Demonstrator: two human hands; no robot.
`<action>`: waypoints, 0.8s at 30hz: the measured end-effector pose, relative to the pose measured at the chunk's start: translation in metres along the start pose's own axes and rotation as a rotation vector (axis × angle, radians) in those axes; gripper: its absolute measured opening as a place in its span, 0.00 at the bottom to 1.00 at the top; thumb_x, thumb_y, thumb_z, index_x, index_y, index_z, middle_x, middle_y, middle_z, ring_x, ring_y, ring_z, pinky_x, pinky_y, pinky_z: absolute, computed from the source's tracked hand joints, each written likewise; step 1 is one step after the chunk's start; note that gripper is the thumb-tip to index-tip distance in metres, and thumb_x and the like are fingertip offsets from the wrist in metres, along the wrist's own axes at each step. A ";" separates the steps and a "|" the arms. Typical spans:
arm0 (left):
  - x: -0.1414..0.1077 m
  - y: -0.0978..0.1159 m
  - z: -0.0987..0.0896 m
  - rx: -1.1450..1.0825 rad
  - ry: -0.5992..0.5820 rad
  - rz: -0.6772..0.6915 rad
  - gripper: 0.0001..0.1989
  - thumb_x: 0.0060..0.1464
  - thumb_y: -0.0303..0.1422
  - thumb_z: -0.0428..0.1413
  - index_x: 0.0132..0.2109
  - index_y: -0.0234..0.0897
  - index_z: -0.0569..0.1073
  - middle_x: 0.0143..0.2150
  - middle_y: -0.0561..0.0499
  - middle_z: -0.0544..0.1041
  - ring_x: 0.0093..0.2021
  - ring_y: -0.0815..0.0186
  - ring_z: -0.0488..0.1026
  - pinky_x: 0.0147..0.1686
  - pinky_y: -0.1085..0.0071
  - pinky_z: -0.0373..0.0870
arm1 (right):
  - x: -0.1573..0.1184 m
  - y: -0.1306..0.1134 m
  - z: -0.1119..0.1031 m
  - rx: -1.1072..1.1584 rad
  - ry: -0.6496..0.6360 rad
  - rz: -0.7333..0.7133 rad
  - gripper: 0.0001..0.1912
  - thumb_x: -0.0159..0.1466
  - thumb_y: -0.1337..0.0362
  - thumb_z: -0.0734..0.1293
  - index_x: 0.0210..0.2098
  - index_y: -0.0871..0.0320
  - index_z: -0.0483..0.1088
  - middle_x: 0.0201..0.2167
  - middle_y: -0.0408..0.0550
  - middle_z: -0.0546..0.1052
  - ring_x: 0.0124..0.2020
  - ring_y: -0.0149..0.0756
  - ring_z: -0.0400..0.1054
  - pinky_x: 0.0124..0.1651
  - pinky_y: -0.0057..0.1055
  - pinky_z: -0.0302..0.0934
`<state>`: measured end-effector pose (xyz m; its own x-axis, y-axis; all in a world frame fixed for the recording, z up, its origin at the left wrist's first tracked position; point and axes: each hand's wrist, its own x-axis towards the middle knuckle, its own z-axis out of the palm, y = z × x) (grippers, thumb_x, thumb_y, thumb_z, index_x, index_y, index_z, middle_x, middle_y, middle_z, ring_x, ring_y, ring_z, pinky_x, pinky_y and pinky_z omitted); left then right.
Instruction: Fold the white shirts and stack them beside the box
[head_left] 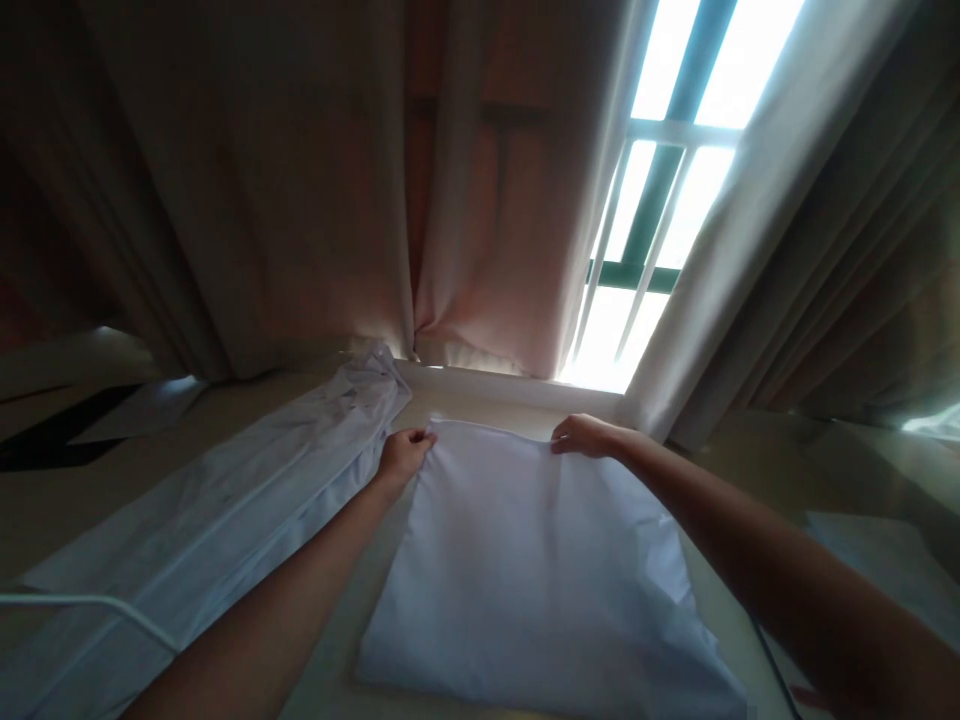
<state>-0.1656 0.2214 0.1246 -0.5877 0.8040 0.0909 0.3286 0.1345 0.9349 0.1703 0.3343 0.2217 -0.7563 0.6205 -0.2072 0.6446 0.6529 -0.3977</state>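
A white cloth (517, 570) lies spread in front of me, its far edge running between my two hands. At that edge's left corner, my left hand (405, 458) pinches the fabric between thumb and fingers. My right hand (585, 436) grips the same edge toward its right end, fingers bent over it. Soft creases run down from both grips, and the cloth's right side is rumpled. The near end reaches the bottom of the view.
A long bunched white cloth (247, 500) lies along the left. A white cable or rod (90, 602) crosses at lower left. Pale sheets (885, 560) rest at right, and a dark flat item (67, 430) far left. Curtains (300, 200) hang behind, beside a barred window (652, 200).
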 end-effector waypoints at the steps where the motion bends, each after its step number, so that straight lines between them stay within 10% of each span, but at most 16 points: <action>1: 0.008 -0.014 0.010 0.011 -0.004 -0.020 0.18 0.37 0.44 0.59 0.31 0.32 0.77 0.26 0.50 0.77 0.28 0.66 0.70 0.27 0.74 0.61 | 0.018 0.013 0.008 0.007 -0.022 0.020 0.13 0.60 0.57 0.68 0.40 0.57 0.77 0.36 0.47 0.79 0.35 0.35 0.70 0.36 0.25 0.58; 7: 0.032 -0.084 0.050 0.056 -0.032 -0.137 0.16 0.37 0.42 0.59 0.29 0.32 0.76 0.21 0.53 0.74 0.23 0.69 0.66 0.25 0.74 0.56 | 0.088 0.071 0.069 0.023 -0.063 0.134 0.14 0.59 0.60 0.69 0.42 0.61 0.76 0.37 0.49 0.78 0.34 0.34 0.69 0.36 0.25 0.57; 13: 0.050 -0.104 0.056 0.055 -0.068 -0.147 0.19 0.37 0.44 0.61 0.31 0.31 0.76 0.24 0.54 0.74 0.26 0.69 0.67 0.26 0.74 0.57 | 0.105 0.093 0.097 0.065 -0.043 0.241 0.18 0.57 0.56 0.70 0.44 0.60 0.75 0.38 0.50 0.77 0.34 0.34 0.68 0.35 0.26 0.57; 24: 0.014 -0.096 0.036 -0.190 -0.170 -0.189 0.27 0.43 0.42 0.63 0.47 0.31 0.67 0.34 0.46 0.78 0.32 0.67 0.76 0.36 0.69 0.72 | -0.006 0.124 0.039 0.321 0.078 0.444 0.28 0.59 0.54 0.64 0.43 0.78 0.73 0.33 0.54 0.75 0.29 0.24 0.64 0.32 0.25 0.50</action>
<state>-0.1784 0.2405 0.0235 -0.4880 0.8625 -0.1341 0.0723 0.1931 0.9785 0.2507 0.3947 0.1387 -0.4009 0.8444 -0.3553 0.8243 0.1633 -0.5421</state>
